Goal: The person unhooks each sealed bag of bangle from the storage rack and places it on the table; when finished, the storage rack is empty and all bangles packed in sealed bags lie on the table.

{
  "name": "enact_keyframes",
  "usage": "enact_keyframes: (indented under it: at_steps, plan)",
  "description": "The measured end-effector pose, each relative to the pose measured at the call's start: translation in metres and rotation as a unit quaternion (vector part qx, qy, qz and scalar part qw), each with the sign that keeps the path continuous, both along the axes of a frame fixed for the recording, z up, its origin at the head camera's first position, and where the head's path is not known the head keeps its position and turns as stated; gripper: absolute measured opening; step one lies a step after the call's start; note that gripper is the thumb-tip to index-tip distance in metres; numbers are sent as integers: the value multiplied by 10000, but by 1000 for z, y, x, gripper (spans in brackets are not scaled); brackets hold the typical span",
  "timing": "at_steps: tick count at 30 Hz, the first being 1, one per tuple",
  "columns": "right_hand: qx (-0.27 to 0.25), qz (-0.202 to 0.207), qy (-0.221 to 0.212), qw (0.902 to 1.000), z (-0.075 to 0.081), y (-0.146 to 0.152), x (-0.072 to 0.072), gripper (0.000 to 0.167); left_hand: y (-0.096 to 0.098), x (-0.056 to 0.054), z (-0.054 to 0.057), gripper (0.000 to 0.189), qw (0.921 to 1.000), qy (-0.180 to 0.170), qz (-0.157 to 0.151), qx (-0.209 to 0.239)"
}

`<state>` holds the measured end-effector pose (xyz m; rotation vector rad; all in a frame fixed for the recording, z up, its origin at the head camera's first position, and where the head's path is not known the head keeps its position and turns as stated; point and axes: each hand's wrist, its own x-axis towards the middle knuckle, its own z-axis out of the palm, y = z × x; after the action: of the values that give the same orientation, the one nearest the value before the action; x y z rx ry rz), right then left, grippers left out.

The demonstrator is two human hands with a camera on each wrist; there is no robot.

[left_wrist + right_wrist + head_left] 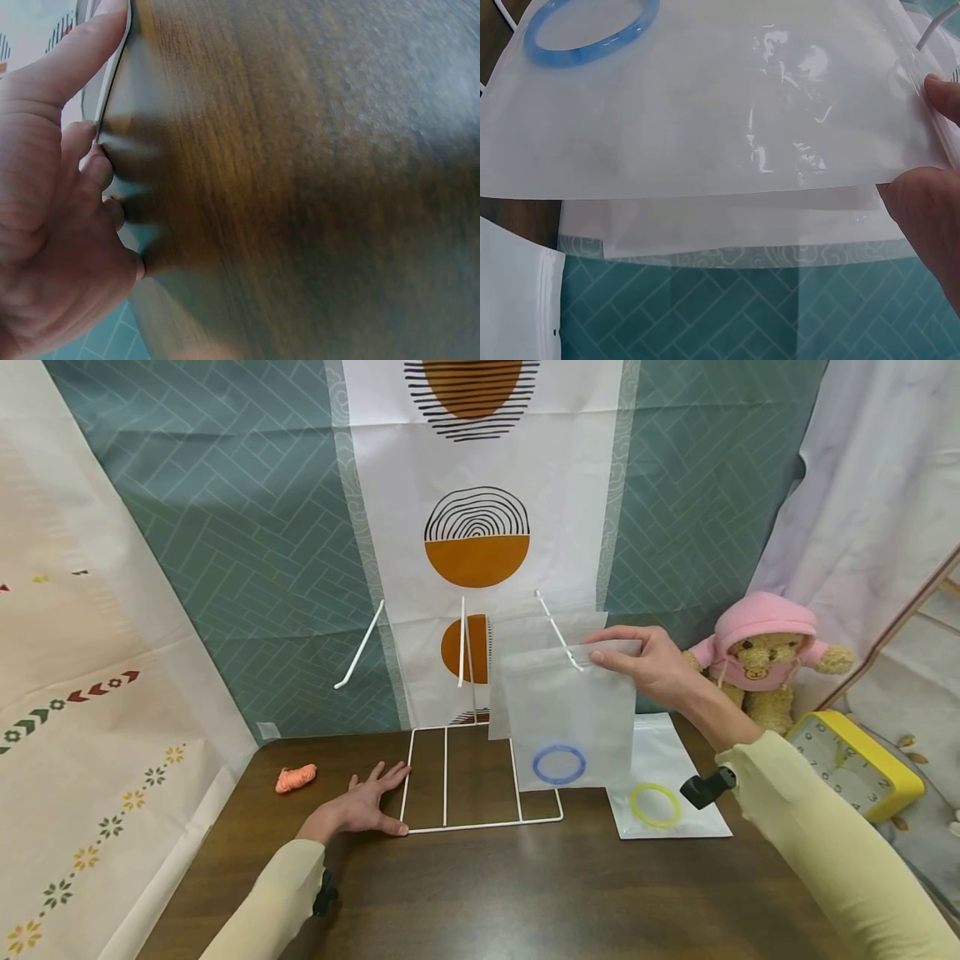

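Observation:
My right hand [651, 667] pinches the top right corner of a translucent zip bag [573, 714] with a blue ring [559, 781] inside, low down. The bag hangs at the right prong [557, 631] of a white wire rack [445, 777]; the prong's tip shows in front of its top edge. Behind it, on the same side, hangs another pale bag [498, 693]. My left hand [363, 806] rests on the table with fingers spread, thumb and fingertips along the left side of the rack's base. In the left wrist view the thumb [71, 64] lies by the white wire.
Right of the rack, a white bag [663, 747] with a yellow ring [635, 810] lies on the table [480, 893]. A coral yarn bundle [296, 778] lies at left. A teddy bear [765, 647] and a yellow clock [858, 764] stand at right. Patterned cloth hangs behind.

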<state>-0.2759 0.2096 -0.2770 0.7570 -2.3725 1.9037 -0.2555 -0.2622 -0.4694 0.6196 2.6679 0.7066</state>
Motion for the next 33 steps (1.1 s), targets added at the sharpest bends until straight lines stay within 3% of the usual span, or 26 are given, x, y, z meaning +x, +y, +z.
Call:
enact_keyframes:
  at_steps: [12, 21, 33]
  plan:
    - [344, -225, 320, 9986, 0, 1, 16, 17, 0, 0, -2, 107, 10000, -17, -11, -6]
    - [79, -9, 140, 9999, 5, 2, 27, 18, -1, -3, 0, 107, 9999, -81, 64, -73]
    - [179, 19, 388, 9991, 10, 12, 45, 16, -2, -4, -2, 108, 9999, -90, 41, -92]
